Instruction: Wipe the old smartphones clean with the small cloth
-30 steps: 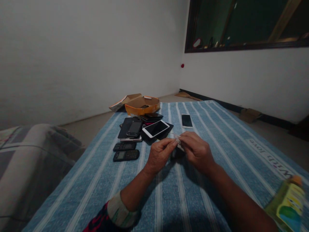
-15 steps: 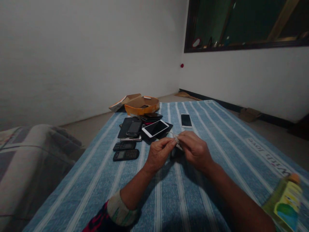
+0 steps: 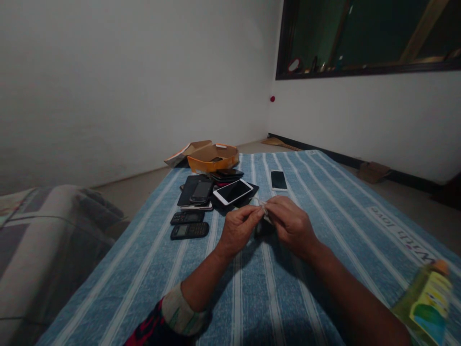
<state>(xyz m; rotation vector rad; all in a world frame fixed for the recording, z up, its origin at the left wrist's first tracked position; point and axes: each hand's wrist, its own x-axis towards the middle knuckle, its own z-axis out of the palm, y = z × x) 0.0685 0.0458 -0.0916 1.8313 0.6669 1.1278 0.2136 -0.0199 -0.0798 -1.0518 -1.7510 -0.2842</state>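
My left hand [image 3: 238,227] and my right hand [image 3: 291,222] meet over the middle of the striped cloth [image 3: 252,298]. Both are closed, pinching a small, thin, whitish thing [image 3: 264,207] between their fingertips; it looks like a cord or strip, but its kind is unclear. Below the fingers is a dark object [image 3: 264,228], mostly hidden by the hands. Just beyond, a white smartphone [image 3: 234,192] lies tilted on a dark flat item. Left of my left hand lie two black keypad phones [image 3: 189,230], one behind the other. Another white smartphone [image 3: 278,180] lies apart, farther back.
An open orange cardboard box [image 3: 213,162] stands at the far end, behind a pile of dark phones [image 3: 200,191]. At the right front is a bottle of yellowish liquid [image 3: 425,300] with an orange cap. A draped, pale striped cover [image 3: 46,254] is at the left.
My fingers have shifted very slightly around the whitish thing, and a thin loop of it shows above them. The whole view has moved a little; the phones stay in place.
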